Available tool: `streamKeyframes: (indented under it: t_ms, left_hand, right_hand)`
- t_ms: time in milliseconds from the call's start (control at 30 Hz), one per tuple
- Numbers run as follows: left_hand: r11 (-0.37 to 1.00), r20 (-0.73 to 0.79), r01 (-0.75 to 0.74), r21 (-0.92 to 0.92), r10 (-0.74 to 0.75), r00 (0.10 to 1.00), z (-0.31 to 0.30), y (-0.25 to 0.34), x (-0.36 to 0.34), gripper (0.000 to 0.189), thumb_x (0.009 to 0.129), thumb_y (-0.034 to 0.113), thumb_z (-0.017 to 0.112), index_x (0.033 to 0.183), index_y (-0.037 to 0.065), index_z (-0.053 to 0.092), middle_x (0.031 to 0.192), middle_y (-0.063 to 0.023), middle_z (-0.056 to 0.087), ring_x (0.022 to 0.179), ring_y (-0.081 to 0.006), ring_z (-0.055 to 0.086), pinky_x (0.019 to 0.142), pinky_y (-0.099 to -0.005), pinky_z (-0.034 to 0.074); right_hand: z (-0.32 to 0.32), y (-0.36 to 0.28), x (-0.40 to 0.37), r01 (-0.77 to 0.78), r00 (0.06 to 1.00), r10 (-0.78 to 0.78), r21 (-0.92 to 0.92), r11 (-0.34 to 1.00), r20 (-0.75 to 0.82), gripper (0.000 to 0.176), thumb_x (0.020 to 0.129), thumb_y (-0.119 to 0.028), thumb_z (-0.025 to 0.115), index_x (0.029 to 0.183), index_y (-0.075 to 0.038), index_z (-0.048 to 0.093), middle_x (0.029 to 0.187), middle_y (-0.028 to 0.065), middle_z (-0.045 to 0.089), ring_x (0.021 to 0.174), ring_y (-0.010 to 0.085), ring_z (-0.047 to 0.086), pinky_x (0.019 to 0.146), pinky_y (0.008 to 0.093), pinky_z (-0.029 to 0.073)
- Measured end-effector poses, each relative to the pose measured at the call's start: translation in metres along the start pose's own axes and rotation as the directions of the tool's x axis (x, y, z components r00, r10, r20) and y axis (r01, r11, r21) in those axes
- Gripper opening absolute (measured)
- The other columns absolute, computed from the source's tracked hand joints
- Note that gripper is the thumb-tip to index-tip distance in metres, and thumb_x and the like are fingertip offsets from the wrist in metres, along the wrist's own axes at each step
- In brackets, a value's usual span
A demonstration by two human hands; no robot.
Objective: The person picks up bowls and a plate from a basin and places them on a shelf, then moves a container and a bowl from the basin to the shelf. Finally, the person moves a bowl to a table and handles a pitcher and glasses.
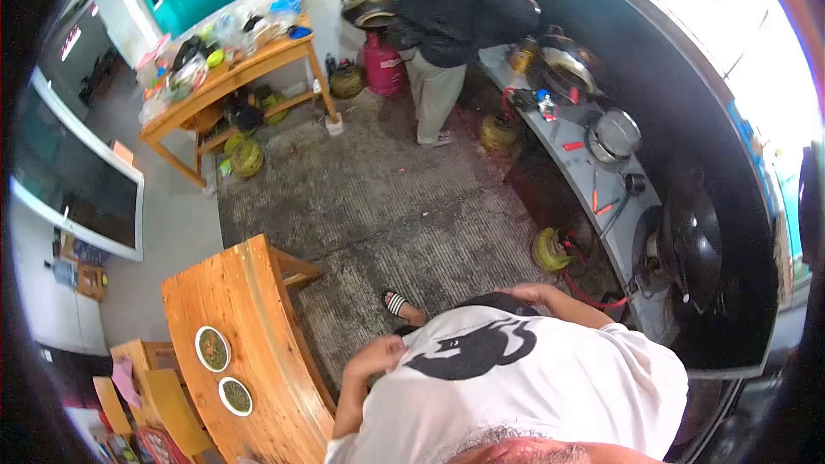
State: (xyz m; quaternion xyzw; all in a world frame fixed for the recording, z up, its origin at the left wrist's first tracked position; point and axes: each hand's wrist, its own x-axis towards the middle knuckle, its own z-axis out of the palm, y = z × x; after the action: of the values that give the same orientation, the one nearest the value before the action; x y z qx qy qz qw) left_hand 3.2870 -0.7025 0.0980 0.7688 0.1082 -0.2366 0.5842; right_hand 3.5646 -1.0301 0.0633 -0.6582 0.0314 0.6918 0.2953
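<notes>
My left hand (376, 356) hangs beside my white shirt (550, 378), which carries a black cat print. Its fingers look loosely bent and apart, with nothing visible in them. Close by on the left is the wooden table (258, 318), bearing two white bowls of chopped green food, one bowl (212, 349) behind the other bowl (235, 396). At my waist, my right hand (531, 293) rests against dark clothing (494, 302); its fingers reach inward and their tips are partly hidden. No object shows in it.
Along the right runs a grey counter (567, 155) with a steel pot (614, 135), red-handled utensils and a big wok (694, 245). Beneath stands a green gas cylinder (550, 249). Another person (451, 17) stands at the far end. A cluttered wooden table (232, 77) is at back left.
</notes>
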Motion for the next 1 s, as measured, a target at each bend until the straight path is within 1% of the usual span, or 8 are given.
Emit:
streamKeyframes:
  t_ms: [67, 133, 167, 300, 433, 667, 867, 1000]
  left_hand:
    - [0.992, -0.11, -0.129, -0.005, 0.128, 0.986, -0.042, -0.006, 0.017, 0.026, 0.085, 0.03, 0.062, 0.08, 0.005, 0.061, 0.067, -0.0022, 0.061, 0.059, -0.0085, 0.054, 0.056, -0.0264, 0.045]
    - [0.987, -0.097, 0.132, -0.091, -0.141, 0.985, -0.091, 0.006, 0.026, 0.03, 0.084, 0.036, 0.063, 0.083, 0.006, 0.063, 0.067, -0.0045, 0.063, 0.059, -0.0143, 0.059, 0.056, -0.0295, 0.046]
    - [0.996, -0.213, 0.021, 0.086, -0.002, 0.977, -0.108, -0.02, 0.039, 0.032, 0.084, 0.039, 0.061, 0.085, 0.008, 0.062, 0.07, -0.0075, 0.064, 0.063, -0.0203, 0.063, 0.057, -0.0328, 0.046]
    - [0.992, -0.463, 0.087, 0.087, -0.037, 0.885, -0.183, -0.043, 0.05, 0.033, 0.087, 0.037, 0.056, 0.088, 0.005, 0.061, 0.08, -0.0166, 0.065, 0.074, -0.0331, 0.062, 0.065, -0.0398, 0.048]
    - [0.992, -0.566, 0.123, -0.011, -0.107, 0.817, -0.233, -0.049, 0.048, 0.032, 0.088, 0.035, 0.054, 0.09, 0.003, 0.061, 0.081, -0.017, 0.065, 0.076, -0.034, 0.063, 0.067, -0.0413, 0.048]
    - [0.993, -0.639, 0.094, -0.076, -0.121, 0.759, -0.298, -0.097, 0.096, 0.03, 0.089, 0.032, 0.055, 0.088, 0.002, 0.06, 0.081, -0.0183, 0.064, 0.077, -0.0352, 0.062, 0.068, -0.042, 0.048]
    - [0.974, -0.723, 0.165, -0.154, -0.225, 0.653, -0.406, -0.094, 0.145, 0.03, 0.088, 0.033, 0.055, 0.089, 0.003, 0.059, 0.087, -0.0199, 0.063, 0.083, -0.0364, 0.061, 0.072, -0.0437, 0.048]
    - [0.904, -0.733, 0.409, -0.123, -0.361, 0.577, -0.499, -0.085, 0.145, 0.034, 0.088, 0.035, 0.051, 0.088, 0.002, 0.058, 0.089, -0.0209, 0.064, 0.088, -0.0384, 0.061, 0.075, -0.0465, 0.048]
  right_hand:
    - [-0.002, -0.048, 0.009, 0.034, 0.999, -0.035, -0.086, 0.996, -0.005, 0.059, 0.091, -0.057, 0.042, 0.12, -0.008, 0.059, 0.12, 0.0082, 0.059, 0.107, 0.0193, 0.055, 0.092, 0.0365, 0.043]
    - [-0.028, -0.058, 0.065, 0.036, 0.99, -0.056, -0.154, 0.987, -0.129, 0.058, 0.091, -0.058, 0.043, 0.115, -0.008, 0.06, 0.115, 0.0085, 0.061, 0.103, 0.0191, 0.057, 0.089, 0.0387, 0.045]
    - [-0.038, -0.07, 0.089, 0.071, 0.955, -0.123, -0.194, 0.978, -0.269, 0.058, 0.09, -0.058, 0.045, 0.111, -0.007, 0.062, 0.11, 0.0088, 0.063, 0.099, 0.0189, 0.058, 0.085, 0.0408, 0.046]
    - [-0.076, -0.093, 0.161, 0.139, 0.926, -0.154, -0.068, 0.988, -0.345, 0.054, 0.09, -0.056, 0.046, 0.105, -0.007, 0.063, 0.097, 0.005, 0.064, 0.089, 0.0169, 0.059, 0.074, 0.0379, 0.048]
    - [-0.06, -0.144, 0.152, -0.078, 0.871, -0.082, -0.302, 0.95, -0.484, 0.047, 0.092, -0.049, 0.044, 0.101, -0.007, 0.064, 0.091, 0.0047, 0.064, 0.082, 0.0177, 0.061, 0.067, 0.0369, 0.049]
    - [-0.108, -0.253, 0.274, -0.119, 0.934, -0.135, -0.643, 0.756, -0.331, 0.04, 0.095, -0.04, 0.042, 0.101, -0.006, 0.061, 0.087, 0.0058, 0.064, 0.075, 0.018, 0.061, 0.06, 0.0353, 0.048]
    - [-0.142, -0.466, 0.395, -0.001, 0.98, -0.163, -0.821, 0.57, -0.114, 0.034, 0.096, -0.032, 0.04, 0.101, -0.004, 0.06, 0.084, 0.0067, 0.063, 0.068, 0.0182, 0.061, 0.055, 0.034, 0.047]
    - [-0.162, -0.655, 0.474, 0.058, 0.991, -0.019, -0.303, 0.951, 0.129, 0.031, 0.097, -0.027, 0.038, 0.101, -0.004, 0.058, 0.082, 0.0073, 0.063, 0.064, 0.0184, 0.062, 0.051, 0.0331, 0.046]
